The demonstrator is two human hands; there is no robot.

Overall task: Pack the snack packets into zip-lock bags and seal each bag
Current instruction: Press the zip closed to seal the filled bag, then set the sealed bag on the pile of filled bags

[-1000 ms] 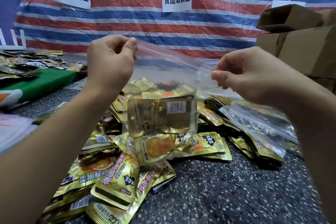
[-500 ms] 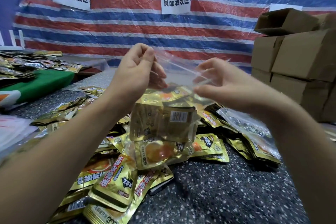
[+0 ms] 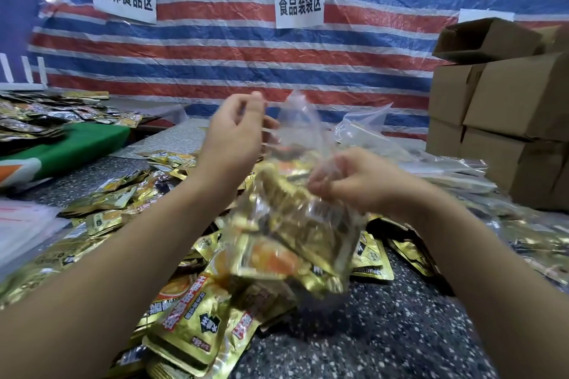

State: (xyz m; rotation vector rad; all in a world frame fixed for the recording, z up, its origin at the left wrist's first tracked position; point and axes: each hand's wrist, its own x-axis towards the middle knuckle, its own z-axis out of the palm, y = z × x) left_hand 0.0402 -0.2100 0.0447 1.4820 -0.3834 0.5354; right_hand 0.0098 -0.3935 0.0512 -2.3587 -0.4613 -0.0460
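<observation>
Two hands, left hand (image 3: 234,135) and right hand (image 3: 354,184), pinch the limp, slippery zip-lock bag (image 3: 295,212); its 12 o'clock seal edge looks the best hold.

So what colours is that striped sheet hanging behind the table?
The striped sheet has red, blue and white bands, covered by clear plastic; the head view shows it.

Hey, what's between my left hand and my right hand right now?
In the head view, the clear top of the zip-lock bag spans from left hand to right hand.

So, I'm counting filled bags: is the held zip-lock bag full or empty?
Filled, partly at least: gold snack packets show through the clear zip-lock bag. Its upper part looks empty.
</observation>
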